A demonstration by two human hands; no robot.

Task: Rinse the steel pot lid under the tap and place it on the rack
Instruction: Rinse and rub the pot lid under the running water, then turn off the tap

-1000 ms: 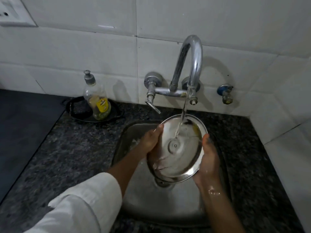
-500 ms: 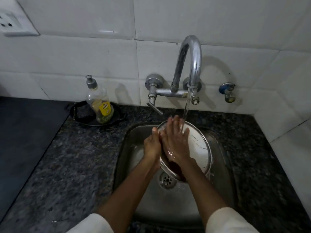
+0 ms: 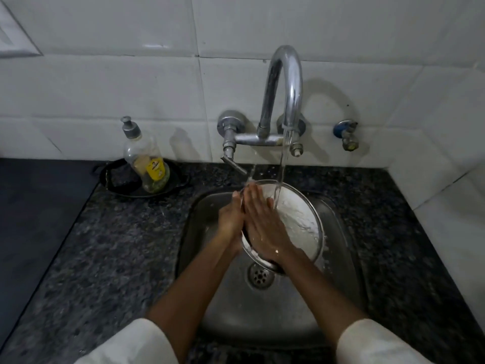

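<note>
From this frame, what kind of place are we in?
Most likely a home kitchen sink area: a steel sink basin set in a dark speckled stone counter, a chrome wall-mounted tap running on white tiles, and a clear pump bottle of dish soap.

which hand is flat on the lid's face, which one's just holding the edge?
The right hand lies open, palm down, on the lid beside the water stream. The left hand only grips the lid's left edge.
</note>
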